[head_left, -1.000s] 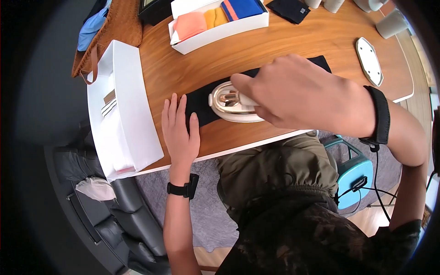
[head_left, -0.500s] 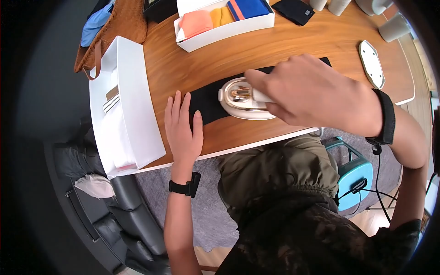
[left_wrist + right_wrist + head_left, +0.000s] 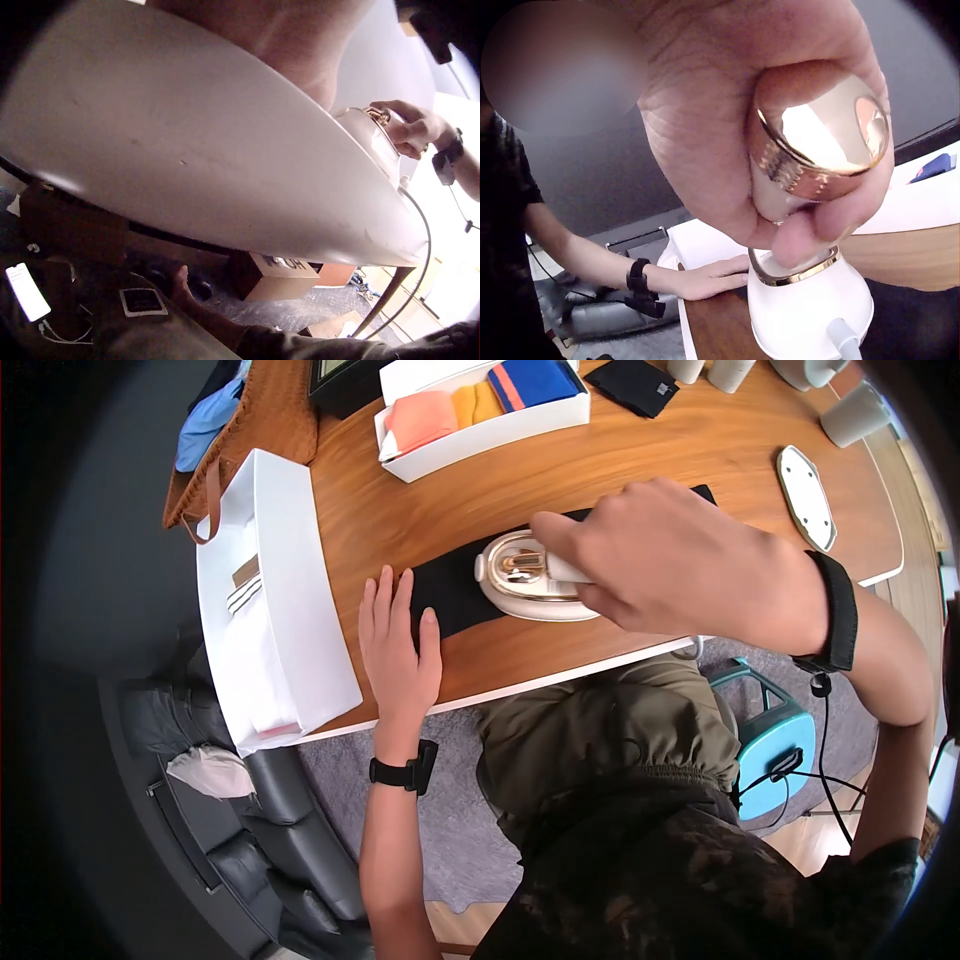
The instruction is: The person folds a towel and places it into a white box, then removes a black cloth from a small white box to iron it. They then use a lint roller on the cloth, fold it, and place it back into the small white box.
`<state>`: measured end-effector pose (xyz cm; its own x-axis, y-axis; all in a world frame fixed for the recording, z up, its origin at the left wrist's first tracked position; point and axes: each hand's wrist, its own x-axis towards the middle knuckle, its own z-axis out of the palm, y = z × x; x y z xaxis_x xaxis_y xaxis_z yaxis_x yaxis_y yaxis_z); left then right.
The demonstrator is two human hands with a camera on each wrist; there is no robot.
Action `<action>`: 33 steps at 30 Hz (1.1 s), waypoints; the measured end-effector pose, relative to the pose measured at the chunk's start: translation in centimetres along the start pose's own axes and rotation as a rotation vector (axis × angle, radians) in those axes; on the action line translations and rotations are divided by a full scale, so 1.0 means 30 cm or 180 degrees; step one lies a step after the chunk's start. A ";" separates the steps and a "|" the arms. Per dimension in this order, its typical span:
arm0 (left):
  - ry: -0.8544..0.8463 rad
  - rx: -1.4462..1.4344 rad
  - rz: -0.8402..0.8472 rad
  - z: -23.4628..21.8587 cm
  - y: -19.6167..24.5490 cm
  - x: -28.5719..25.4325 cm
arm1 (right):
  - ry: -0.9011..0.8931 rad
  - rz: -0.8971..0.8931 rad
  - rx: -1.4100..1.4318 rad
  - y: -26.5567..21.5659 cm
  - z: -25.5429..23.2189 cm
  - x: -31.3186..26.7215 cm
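Observation:
A small white iron with gold trim (image 3: 520, 575) rests on a long black cloth (image 3: 450, 592) laid flat across the wooden table. My right hand (image 3: 680, 565) grips the iron's handle from above; in the right wrist view the fingers of the right hand (image 3: 765, 135) wrap round the handle, whose gold end cap (image 3: 825, 127) shows. My left hand (image 3: 400, 650) lies flat, fingers extended, at the cloth's left end, its fingertips on or beside the cloth's edge. The cloth's far end shows behind my right hand.
An open white box with white cloth (image 3: 268, 660) stands at the left edge, beside a brown bag (image 3: 265, 420). Behind are a box of coloured folded cloths (image 3: 480, 450) and a folded black cloth (image 3: 633, 387). At right lie a white oval tray (image 3: 806, 498) and grey cups (image 3: 855, 415).
Over the last second the iron has slid a little to the right along the black cloth in my right hand, then stayed nearly still. My left hand has kept its place at the cloth's end.

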<state>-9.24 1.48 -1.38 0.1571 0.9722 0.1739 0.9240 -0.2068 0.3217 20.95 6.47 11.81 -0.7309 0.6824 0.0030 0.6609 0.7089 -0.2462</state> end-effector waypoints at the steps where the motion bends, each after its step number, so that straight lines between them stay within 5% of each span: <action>1: -0.0008 0.0026 0.0000 -0.002 0.001 0.001 | -0.0103 0.0065 -0.0083 -0.001 -0.005 -0.001; 13: 0.0092 -0.0048 0.0089 0.009 -0.008 -0.001 | 0.0375 -0.0226 0.0026 0.030 0.048 0.009; 17: 0.0044 0.0012 0.0024 0.006 -0.002 -0.001 | -0.0193 0.0121 -0.0067 0.007 0.002 -0.001; 20: 0.0044 0.0020 0.0067 0.009 -0.008 0.001 | 0.0177 -0.0103 0.0012 0.016 0.037 0.032; 33: 0.0083 -0.0069 0.0025 0.005 -0.011 -0.004 | 0.0075 0.0003 -0.0107 -0.012 0.025 0.058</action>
<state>-9.52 1.45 -1.66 0.1550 0.9673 0.2008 0.9149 -0.2172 0.3402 19.31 7.25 11.18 -0.7264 0.6868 0.0258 0.6672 0.7136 -0.2136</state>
